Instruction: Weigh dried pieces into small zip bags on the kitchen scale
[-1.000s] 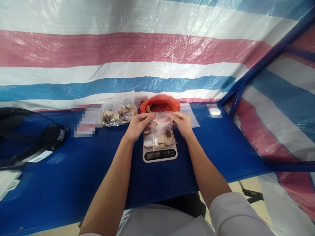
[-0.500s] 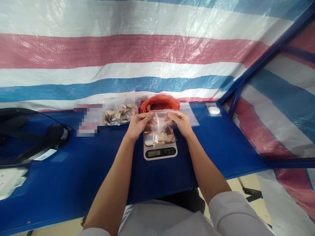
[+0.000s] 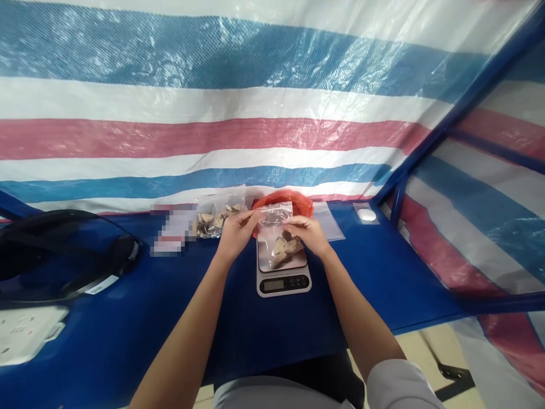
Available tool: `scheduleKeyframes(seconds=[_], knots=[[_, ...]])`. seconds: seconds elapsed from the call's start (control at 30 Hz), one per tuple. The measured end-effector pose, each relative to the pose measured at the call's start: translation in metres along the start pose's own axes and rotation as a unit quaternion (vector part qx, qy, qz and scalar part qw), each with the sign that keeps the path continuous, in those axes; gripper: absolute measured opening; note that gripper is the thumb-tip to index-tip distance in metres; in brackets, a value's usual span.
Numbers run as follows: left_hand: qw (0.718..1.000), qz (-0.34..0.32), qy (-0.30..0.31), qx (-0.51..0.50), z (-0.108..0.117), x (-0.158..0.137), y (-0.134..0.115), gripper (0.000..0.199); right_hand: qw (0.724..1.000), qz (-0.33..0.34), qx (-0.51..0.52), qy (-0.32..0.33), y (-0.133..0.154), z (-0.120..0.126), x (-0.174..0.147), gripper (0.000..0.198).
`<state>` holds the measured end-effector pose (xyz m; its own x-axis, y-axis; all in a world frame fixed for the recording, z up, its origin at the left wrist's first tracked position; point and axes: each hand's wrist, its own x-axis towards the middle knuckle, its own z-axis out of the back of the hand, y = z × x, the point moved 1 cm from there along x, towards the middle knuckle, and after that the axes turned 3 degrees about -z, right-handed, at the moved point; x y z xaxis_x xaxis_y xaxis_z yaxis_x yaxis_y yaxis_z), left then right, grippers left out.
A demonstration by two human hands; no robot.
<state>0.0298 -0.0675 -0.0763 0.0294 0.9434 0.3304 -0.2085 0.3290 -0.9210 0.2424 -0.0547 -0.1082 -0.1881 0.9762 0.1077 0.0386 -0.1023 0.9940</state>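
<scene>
A clear plastic bag (image 3: 272, 233) with pale, dried-looking slices (image 3: 284, 247) in its lower part is stretched between my hands. My left hand (image 3: 237, 230) pinches its upper left edge, fingers closed. On the other side my right hand (image 3: 310, 232) grips the bag's right edge, thumb and fingers together. Directly below is a white kitchen scale (image 3: 284, 285) with a shiny plate; its display shows no digits that I can read. Whether the bag touches the plate I cannot tell. Behind the bag lies an open red plastic bag (image 3: 298, 197), partly hidden by it.
Left of the scale lies a filled clear bag of dried slices (image 3: 217, 218), beside a blurred-out patch (image 3: 172, 230). Flat clear bags (image 3: 330, 221) and a small white round item (image 3: 367, 215) lie right. A black strapped object (image 3: 106, 255) and a white power strip (image 3: 32, 332) occupy the left.
My right hand has moved down the bag's side, and the bag now hangs tilted, its top edge higher at the right. The slices have bunched together. The whole view has shifted slightly.
</scene>
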Motion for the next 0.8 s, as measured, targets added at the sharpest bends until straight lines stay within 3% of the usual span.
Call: scheduleKeyframes(seconds=[0.17,0.37,0.63,0.8], knots=[[0.979,-0.09,-0.029,0.182,0.049,-0.005,-0.012,0.036,1.0,0.005,-0.004,-0.012,0.008,-0.015,0.011,0.027],[0.917,-0.192,-0.08,0.341,0.097,0.001,-0.004,0.033,0.997,0.069,-0.029,-0.019,0.016,-0.056,0.046,0.019],[0.874,-0.252,-0.078,0.407,0.105,0.014,0.003,0.036,0.993,0.071,-0.093,-0.001,0.023,-0.125,0.092,0.01],[0.869,-0.246,-0.057,0.426,0.112,0.018,0.015,0.037,0.988,0.085,-0.125,0.028,0.024,-0.154,0.109,0.012]])
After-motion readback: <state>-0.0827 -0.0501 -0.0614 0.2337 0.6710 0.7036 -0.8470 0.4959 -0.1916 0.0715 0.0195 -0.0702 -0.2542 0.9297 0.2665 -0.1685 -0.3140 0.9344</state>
